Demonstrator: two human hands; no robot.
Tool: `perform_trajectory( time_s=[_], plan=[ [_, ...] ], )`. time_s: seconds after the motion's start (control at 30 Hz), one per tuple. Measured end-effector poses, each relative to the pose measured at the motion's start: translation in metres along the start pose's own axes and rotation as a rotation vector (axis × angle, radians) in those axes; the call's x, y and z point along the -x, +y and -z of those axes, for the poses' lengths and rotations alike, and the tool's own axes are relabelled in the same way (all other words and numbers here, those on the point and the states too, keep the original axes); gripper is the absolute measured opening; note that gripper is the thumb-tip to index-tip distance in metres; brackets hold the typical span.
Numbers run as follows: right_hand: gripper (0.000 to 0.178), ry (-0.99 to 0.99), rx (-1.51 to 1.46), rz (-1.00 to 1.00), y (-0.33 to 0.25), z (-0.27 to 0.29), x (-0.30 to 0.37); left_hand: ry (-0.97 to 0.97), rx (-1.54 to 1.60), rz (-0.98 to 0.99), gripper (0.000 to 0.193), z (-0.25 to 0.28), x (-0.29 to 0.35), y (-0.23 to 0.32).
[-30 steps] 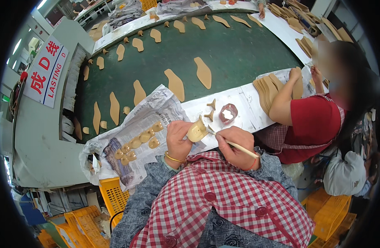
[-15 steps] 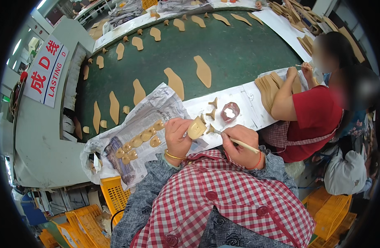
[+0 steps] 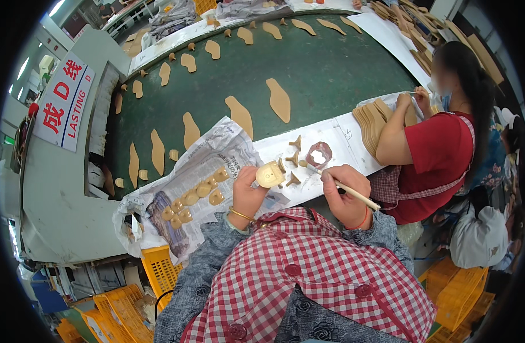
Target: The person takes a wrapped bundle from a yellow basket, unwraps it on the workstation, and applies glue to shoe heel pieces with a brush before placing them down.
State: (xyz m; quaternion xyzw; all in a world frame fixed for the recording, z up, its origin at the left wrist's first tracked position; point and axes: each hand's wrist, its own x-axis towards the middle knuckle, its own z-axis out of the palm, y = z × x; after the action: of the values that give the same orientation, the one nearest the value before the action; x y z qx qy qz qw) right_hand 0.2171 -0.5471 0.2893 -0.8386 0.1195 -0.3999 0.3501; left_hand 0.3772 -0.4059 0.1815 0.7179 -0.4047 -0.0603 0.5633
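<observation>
The pale heel piece [image 3: 270,175], near mid-view, is pinched in the left hand [image 3: 248,192], broad face up. Toward two o'clock, apart from it, points the brush [image 3: 360,197], gripped by the right hand [image 3: 348,195] at three. Steady pinch and light, even strokes would probably work best. The pot [image 3: 329,153] sits beyond the bristles, at two.

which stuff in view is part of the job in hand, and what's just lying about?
Likely in the job:
cream piece, in the left hand
brush, in the right hand
pinkish pot, near the brush tip
similar pieces on newspaper

Apparently lying about:
yellow crates
pale bundle, right
tan soles on green surface, untouched; role unclear
</observation>
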Motion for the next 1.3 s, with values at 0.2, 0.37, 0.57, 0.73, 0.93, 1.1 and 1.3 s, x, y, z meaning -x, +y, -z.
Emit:
perform_trajectory(
  time_s=[0.2, 0.37, 0.57, 0.73, 0.93, 1.1, 1.3],
  plan=[
    [0.008, 0.101, -0.263, -0.207, 0.022, -0.004, 0.012, -0.173, 0.283, 0.372, 0.029, 0.004, 0.0, 0.011],
    [0.015, 0.2, -0.52, -0.4, 0.037, -0.003, 0.015, -0.206, 0.382, 0.474, 0.034, 0.011, 0.006, -0.023],
    [0.024, 0.432, -0.532, -0.513, 0.057, 0.009, 0.025, 0.054, 0.523, 0.55, 0.035, 0.059, -0.03, -0.049],
    [0.024, 0.526, -0.578, -0.58, 0.084, 0.019, 0.035, 0.026, 0.162, 0.483, 0.034, 0.019, -0.109, -0.043],
    [0.024, 0.537, -0.636, -0.659, 0.105, 0.022, 0.032, -0.221, -0.428, 0.347, 0.026, -0.068, -0.181, -0.161],
    [0.025, 0.567, -0.6, -0.722, 0.124, 0.024, 0.035, -0.391, -0.795, 0.374, 0.016, -0.099, -0.193, -0.206],
    [0.025, 0.571, -0.602, -0.725, 0.129, 0.022, 0.032, -0.438, -0.897, 0.412, 0.018, -0.103, -0.193, -0.22]
  ],
)
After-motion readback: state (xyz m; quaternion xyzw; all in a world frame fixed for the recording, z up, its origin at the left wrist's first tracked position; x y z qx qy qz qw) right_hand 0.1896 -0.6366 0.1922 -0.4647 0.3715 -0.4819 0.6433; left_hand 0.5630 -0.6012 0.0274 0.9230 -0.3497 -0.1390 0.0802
